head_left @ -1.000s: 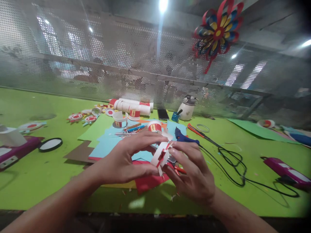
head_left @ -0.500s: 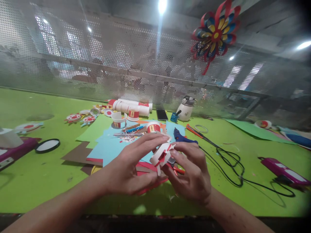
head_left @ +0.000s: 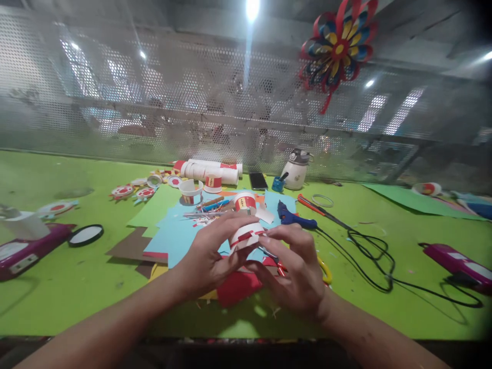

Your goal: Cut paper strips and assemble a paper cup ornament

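Observation:
Between my two hands is a cut piece of paper cup (head_left: 246,234), white with red bands, held above the paper pile. My left hand (head_left: 209,251) is closed on its left side, fingers over the top and thumb below. My right hand (head_left: 298,261) grips the right edge with its fingertips. Just beyond stands a red and white paper cup (head_left: 245,201) on light blue paper (head_left: 171,230). Scissors with yellow handles (head_left: 326,270) lie partly hidden behind my right hand. A blue glue gun (head_left: 294,216) rests to the right of the cup.
Stacked paper cups (head_left: 215,172) lie at the back beside a phone (head_left: 258,181) and a white bottle (head_left: 295,169). Purple power strips (head_left: 34,248) sit at both sides. A black cable (head_left: 369,251) coils at right. Paper turtle-like crafts (head_left: 122,191) lie at left.
The cut cup piece has been turned from a tilted pose to a more level one, its side now facing me. My hands have shifted slightly left, and the yellow scissor handles have come into view.

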A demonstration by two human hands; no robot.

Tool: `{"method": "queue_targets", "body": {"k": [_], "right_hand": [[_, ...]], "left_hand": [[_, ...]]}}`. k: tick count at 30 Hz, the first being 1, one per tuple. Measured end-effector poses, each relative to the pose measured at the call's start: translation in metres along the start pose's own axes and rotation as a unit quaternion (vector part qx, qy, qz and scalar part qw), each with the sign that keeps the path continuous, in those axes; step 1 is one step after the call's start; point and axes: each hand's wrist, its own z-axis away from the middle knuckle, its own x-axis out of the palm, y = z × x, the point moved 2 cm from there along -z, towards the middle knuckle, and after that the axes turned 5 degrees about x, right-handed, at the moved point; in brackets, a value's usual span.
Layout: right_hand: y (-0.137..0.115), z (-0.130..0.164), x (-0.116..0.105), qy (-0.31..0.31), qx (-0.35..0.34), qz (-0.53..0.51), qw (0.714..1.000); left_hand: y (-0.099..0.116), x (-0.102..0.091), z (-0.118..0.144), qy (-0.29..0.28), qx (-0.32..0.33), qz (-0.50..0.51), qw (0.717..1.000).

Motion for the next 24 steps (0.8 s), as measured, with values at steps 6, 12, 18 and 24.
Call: {"method": "queue_targets", "body": {"k": [6,12,18,24], "right_hand": [[0.001,0.000,0.000,0.019,0.010,0.011,1.000],[-0.001,-0.002,-0.004,0.040,0.061,-0.050,0.996],[0.008,-0.005,0.000,0.020,0.227,-0.186,0.956],[0.011,-0.009,0.001,-0.077,0.328,-0.236,0.911]], "left_hand": [[-0.001,0.001,-0.001,-0.002,-0.024,0.042,0.999],[-0.004,0.001,-0.001,-0.018,-0.201,0.163,0.966],[-0.009,0.005,0.001,-0.041,-0.333,0.283,0.898],[-0.011,0.005,0.001,-0.042,-0.346,0.304,0.887]]}}
